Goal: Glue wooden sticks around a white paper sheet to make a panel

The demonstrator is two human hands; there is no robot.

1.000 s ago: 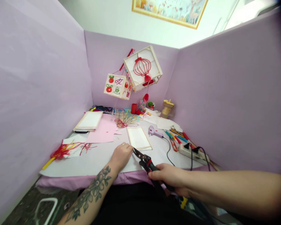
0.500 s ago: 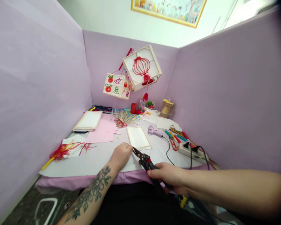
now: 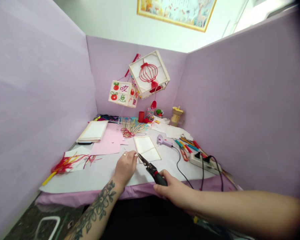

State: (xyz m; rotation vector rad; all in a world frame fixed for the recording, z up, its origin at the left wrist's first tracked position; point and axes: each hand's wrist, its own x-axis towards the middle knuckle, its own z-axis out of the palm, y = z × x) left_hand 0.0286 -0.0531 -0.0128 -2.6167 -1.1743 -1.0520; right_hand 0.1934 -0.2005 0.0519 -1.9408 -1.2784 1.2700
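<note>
My right hand point(image 3: 171, 188) grips the black and red handles of a pair of pliers-like cutters point(image 3: 151, 169). Their jaws reach up and left to the fingertips of my left hand point(image 3: 126, 166), which is closed in a pinch with a ring on one finger. A small pale piece shows between the left fingertips and the jaw tips; a thin stick runs from there across the white framed panel point(image 3: 147, 148) lying just beyond. What else the left fingers hold is hidden.
A lilac glue gun point(image 3: 165, 141) lies right of the panel, its cord running to a power strip point(image 3: 206, 163). Red strands point(image 3: 65, 163) and stacked white frames point(image 3: 93, 131) lie left. Sticks point(image 3: 131, 127) are behind. Two decorated box lanterns point(image 3: 149, 74) hang above.
The cutters' handles have come closer together, and my left hand has turned slightly more upright. A thin stick now shows across the panel. The whole view has shifted slightly.
</note>
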